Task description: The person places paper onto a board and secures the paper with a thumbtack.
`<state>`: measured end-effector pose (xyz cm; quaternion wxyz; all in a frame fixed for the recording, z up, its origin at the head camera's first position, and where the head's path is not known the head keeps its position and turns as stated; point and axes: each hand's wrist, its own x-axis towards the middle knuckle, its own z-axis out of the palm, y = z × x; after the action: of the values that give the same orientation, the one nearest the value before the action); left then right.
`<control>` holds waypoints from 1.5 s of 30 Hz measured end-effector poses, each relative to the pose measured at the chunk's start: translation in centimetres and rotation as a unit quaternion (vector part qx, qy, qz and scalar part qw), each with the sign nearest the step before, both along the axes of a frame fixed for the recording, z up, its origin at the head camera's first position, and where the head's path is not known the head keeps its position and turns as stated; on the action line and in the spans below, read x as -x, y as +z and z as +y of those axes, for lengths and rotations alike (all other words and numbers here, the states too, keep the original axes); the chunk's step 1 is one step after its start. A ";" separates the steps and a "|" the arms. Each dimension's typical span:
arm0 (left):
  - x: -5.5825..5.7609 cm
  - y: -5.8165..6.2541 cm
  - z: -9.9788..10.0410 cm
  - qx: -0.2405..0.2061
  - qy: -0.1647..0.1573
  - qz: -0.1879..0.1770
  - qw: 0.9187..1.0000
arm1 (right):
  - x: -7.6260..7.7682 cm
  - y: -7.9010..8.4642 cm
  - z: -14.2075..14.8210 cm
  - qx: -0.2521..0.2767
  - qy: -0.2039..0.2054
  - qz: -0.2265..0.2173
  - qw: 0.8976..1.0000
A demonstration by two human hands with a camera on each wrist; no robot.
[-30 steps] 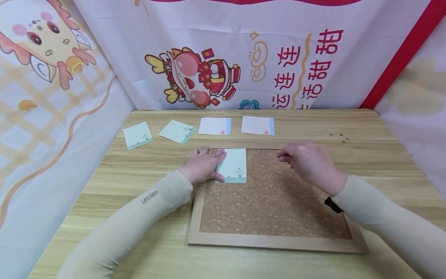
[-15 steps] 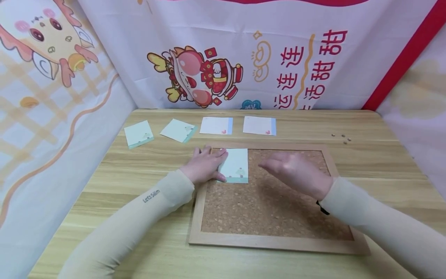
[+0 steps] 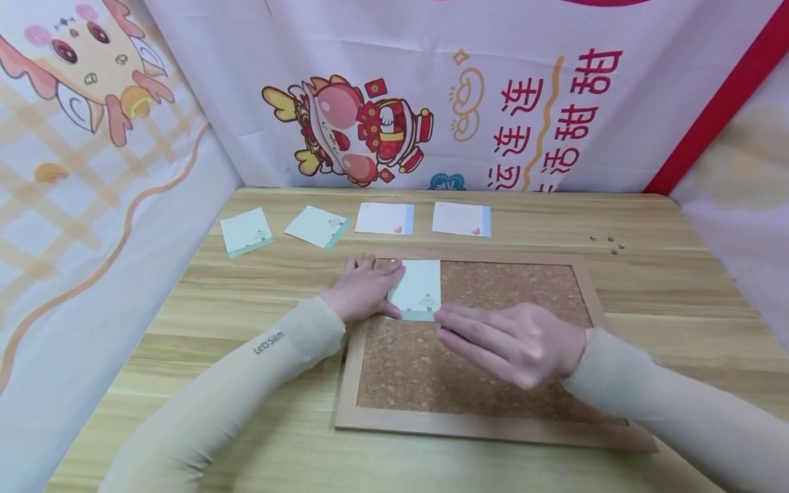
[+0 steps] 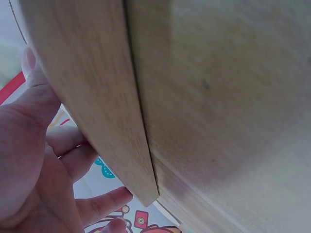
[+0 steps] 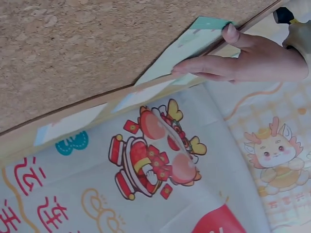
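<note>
A pale green sticky note (image 3: 416,287) lies at the upper left corner of a wood-framed cork board (image 3: 401,370). My left hand (image 3: 359,291) rests across the board's left frame, its thumb and fingers spread onto the note's left edge; the right wrist view shows this hand (image 5: 257,58) from the other side. My right hand (image 3: 511,342) is over the board, its fingers stretched toward the left and fingertips right at the note's lower right corner. Its thumb is hidden under the fingers, and I cannot tell whether something small is between them.
Behind the board lie two green notes (image 3: 246,231) and two white notes with blue edges (image 3: 383,218). Several tiny metallic pieces (image 3: 611,239) lie at the table's back right. Printed cloth (image 3: 394,41) hangs behind the table and along its sides.
My right hand has moved left and toward me, from over the board's upper right to the note's lower right corner, and its fingers have straightened. The left hand stays on the note.
</note>
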<state>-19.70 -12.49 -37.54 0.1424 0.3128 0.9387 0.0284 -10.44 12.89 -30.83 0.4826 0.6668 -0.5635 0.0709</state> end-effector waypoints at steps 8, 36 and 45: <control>0.3 0.2 0.0 0.003 0.004 -0.005 1.000 | -0.5 0.9 -0.5 0.006 0.050 0.008 0.999; 0.1 -0.2 0.2 0.029 -0.053 0.044 0.997 | 13.2 -2.3 -1.5 -0.045 -0.265 -0.764 0.586; 0.0 -0.2 0.2 0.024 -0.053 0.036 0.998 | 15.7 -4.4 -3.5 -0.068 -0.284 -0.829 0.477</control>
<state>-19.70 -12.33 -37.73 0.1173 0.3591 0.9258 -0.0135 -26.17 9.44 -35.20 -0.2620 0.1318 -0.8631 0.4111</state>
